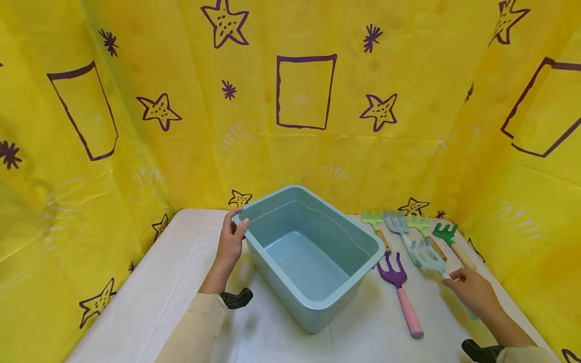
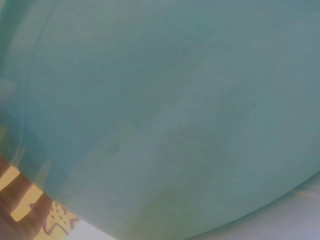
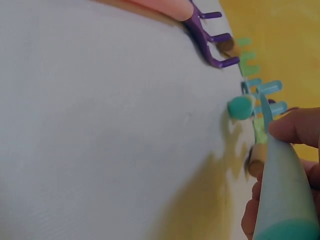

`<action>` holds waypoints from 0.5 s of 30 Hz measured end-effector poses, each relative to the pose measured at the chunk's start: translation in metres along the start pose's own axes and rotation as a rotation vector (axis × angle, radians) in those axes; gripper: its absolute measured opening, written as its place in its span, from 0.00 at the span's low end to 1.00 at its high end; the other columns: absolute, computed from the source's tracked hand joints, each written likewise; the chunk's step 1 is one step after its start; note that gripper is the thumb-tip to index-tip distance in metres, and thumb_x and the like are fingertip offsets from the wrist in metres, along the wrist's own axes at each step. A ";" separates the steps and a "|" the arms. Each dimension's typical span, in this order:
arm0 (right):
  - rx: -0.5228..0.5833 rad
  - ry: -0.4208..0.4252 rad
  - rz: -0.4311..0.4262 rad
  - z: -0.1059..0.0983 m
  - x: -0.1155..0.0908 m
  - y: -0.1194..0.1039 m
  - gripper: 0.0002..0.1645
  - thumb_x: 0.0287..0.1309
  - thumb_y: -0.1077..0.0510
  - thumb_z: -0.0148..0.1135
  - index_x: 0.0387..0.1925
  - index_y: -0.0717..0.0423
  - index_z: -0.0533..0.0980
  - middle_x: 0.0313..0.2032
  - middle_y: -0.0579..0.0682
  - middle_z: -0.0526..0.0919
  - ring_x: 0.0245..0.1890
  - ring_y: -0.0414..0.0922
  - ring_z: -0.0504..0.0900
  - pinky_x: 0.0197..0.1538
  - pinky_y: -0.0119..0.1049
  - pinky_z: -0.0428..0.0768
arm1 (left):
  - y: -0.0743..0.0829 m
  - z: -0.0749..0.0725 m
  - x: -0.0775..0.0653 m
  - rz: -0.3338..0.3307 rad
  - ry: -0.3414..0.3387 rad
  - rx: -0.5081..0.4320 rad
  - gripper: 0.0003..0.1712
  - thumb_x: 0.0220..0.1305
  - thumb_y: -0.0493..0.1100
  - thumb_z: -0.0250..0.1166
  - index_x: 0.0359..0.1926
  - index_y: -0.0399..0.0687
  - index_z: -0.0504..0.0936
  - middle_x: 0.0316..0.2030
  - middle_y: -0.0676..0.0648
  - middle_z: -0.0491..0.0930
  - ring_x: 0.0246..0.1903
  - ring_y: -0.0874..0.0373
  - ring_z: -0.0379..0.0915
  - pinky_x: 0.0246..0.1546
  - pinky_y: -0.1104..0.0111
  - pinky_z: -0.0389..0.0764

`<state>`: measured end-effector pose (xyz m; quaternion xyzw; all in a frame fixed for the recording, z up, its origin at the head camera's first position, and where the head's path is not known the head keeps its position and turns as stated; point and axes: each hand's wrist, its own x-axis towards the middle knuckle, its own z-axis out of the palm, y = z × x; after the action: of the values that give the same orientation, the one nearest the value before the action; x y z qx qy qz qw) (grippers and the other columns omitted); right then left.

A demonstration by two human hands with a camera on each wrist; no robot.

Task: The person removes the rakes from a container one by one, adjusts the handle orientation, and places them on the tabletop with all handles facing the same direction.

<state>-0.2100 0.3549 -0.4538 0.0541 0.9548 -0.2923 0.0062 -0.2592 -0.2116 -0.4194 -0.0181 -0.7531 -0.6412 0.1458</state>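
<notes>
A blue-green plastic bin [image 1: 313, 297] is at the middle of the white table, its inside bare. My left hand [image 1: 232, 244] grips its left corner, thumb over the rim; the bin's wall [image 2: 165, 110] fills most of the left wrist view. At the right, my right hand [image 1: 474, 292] holds a pale blue hand rake [image 1: 428, 258] by its handle [image 3: 286, 195], tines pointing away from me. Between the bin and that hand lies a purple hand fork [image 1: 394, 275] with a pink handle [image 1: 410, 312].
Behind the held rake lie a light green rake [image 1: 373, 219], a blue rake [image 1: 397, 224], a yellow-green rake [image 1: 418, 223] and a dark green rake [image 1: 447, 233]. Yellow patterned sheets [image 1: 308, 156] hang around the back and sides of the table [image 1: 159, 282].
</notes>
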 end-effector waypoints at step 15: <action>-0.034 0.043 -0.009 -0.003 -0.019 0.018 0.24 0.62 0.48 0.60 0.37 0.70 0.76 0.30 0.56 0.80 0.28 0.47 0.74 0.29 0.38 0.70 | -0.003 -0.001 0.000 0.022 0.018 -0.009 0.27 0.72 0.53 0.54 0.67 0.58 0.60 0.63 0.43 0.65 0.58 0.43 0.65 0.59 0.47 0.69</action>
<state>-0.1888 0.3692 -0.4609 0.0559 0.9598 -0.2747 -0.0148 -0.2600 -0.2129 -0.4222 -0.0215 -0.7487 -0.6431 0.1595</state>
